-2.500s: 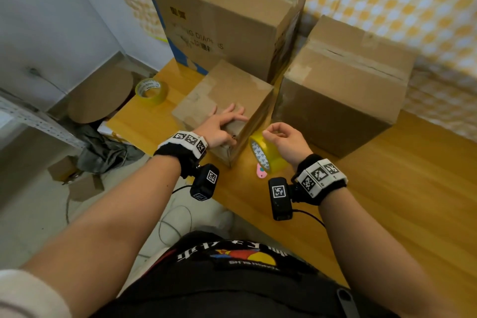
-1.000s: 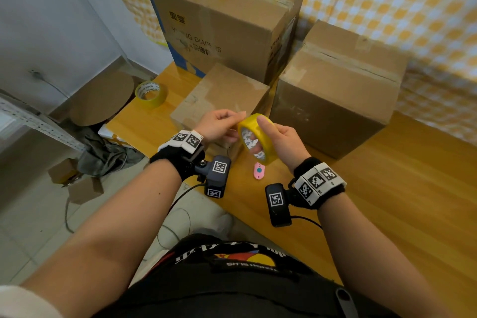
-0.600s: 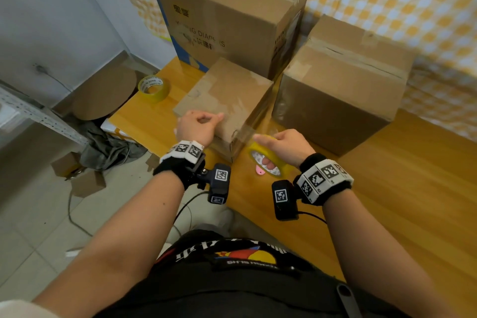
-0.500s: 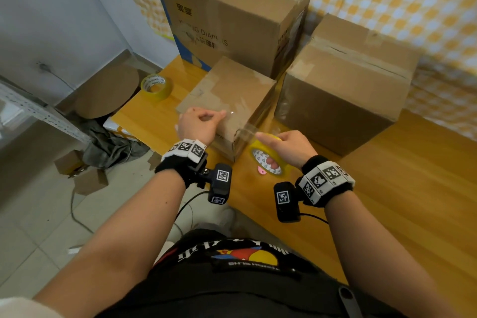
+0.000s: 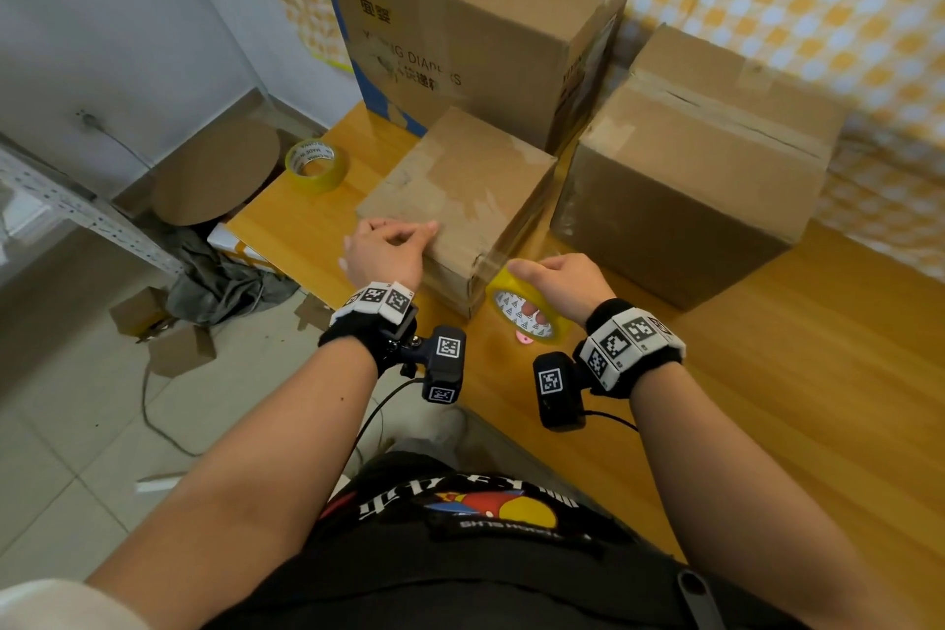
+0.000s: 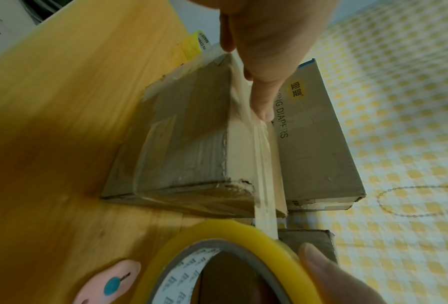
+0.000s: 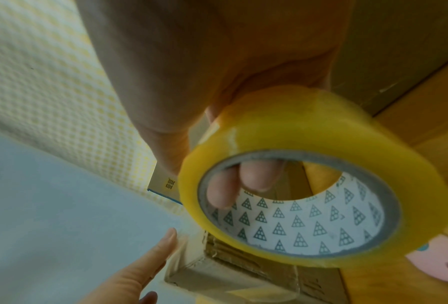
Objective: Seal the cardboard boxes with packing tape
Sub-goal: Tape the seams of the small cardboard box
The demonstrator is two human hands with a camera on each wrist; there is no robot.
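Head view: a small cardboard box [image 5: 460,200] is seen on the near left part of the wooden worktop [image 5: 767,373], with a tall printed box [image 5: 460,15] behind it and a medium box [image 5: 700,169] to its right. The left hand [image 5: 383,253] is laid on the near top edge of the small box; its forefinger is stretched along the edge while the other fingers are curled under. In the left wrist view that fingertip [image 6: 263,111] is shown pressing the end of a clear tape strip [image 6: 263,174] onto the box top. The strip is drawn taut from there down over the box corner to the tape roll [image 5: 526,312]. The roll is gripped by the right hand [image 5: 562,284], just off the box's near right corner and above the worktop. In the right wrist view two fingers [image 7: 254,176] are seen hooked through the roll's core, which is printed with small triangles, and the thumb is set on the yellow outer surface. A small pink object [image 5: 524,337] lies on the worktop beneath the roll; what it is cannot be told. A second tape roll [image 5: 317,164] lies flat near the worktop's far left corner. Cardboard scraps [image 5: 163,333] are scattered on the tiled floor at the left.
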